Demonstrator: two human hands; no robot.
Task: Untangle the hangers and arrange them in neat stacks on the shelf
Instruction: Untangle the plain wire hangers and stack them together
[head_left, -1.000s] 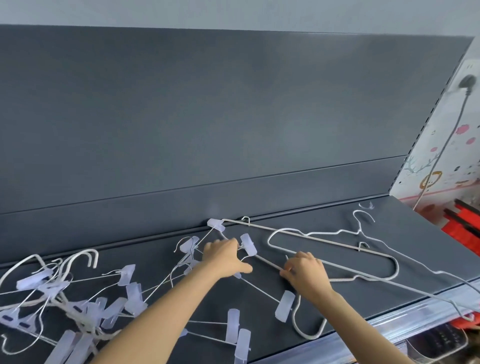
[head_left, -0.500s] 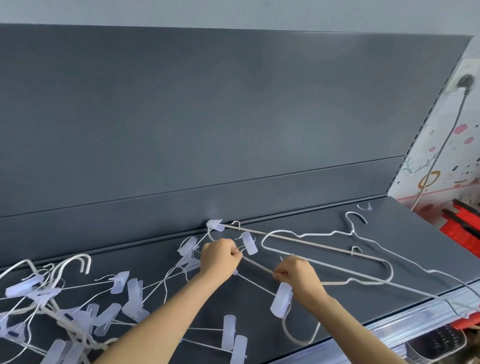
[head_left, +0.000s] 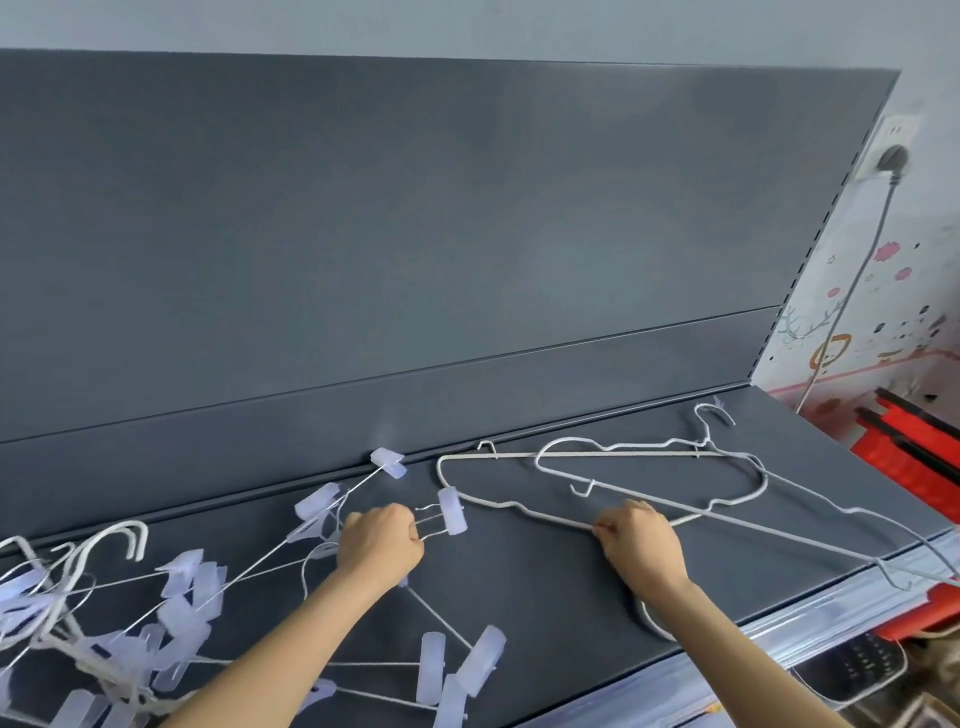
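A tangle of white wire clip hangers (head_left: 171, 613) with pale translucent clips covers the left of the dark grey shelf (head_left: 535, 582). My left hand (head_left: 379, 543) is closed on one clip hanger's wire next to a clip (head_left: 451, 512). My right hand (head_left: 641, 545) pinches the lower wire of a white plain hanger (head_left: 498, 501) lying flat. That hanger overlaps other white plain hangers (head_left: 727, 473) on the right of the shelf, hooks toward the back wall. One hook (head_left: 652, 621) curls out under my right wrist.
The shelf's grey back panel (head_left: 415, 234) rises behind the hangers. The front edge (head_left: 779, 618) has a clear plastic strip. Red crates (head_left: 914, 447) stand at the right. A wall socket with a plugged cable (head_left: 891, 158) is upper right. A wire basket (head_left: 852, 670) sits below.
My hands have moved apart. The white plain hanger in my right hand has slid right, away from the clip hanger that my left hand keeps.
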